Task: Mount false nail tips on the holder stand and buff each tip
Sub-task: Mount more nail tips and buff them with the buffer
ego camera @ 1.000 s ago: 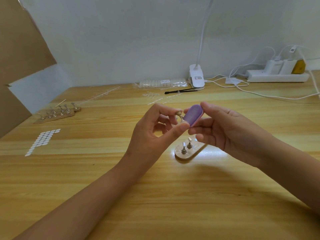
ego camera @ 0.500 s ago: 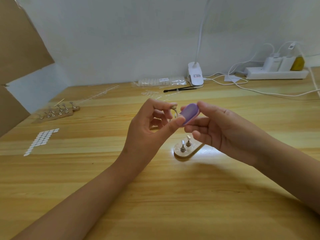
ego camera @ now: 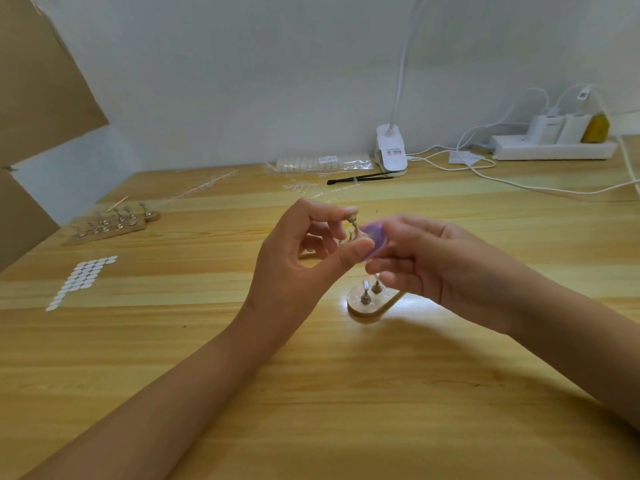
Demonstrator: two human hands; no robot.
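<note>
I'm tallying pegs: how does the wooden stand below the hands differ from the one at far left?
The near stand shows two metal pegs; the far stand carries many more. The right hand hides part of the near stand; the far stand lies fully in view. Both are pale wood, flat on the table.

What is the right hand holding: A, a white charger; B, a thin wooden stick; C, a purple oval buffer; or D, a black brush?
C: the right hand pinches the purple oval buffer, close to the small metal peg that the left hand pinches.
</note>
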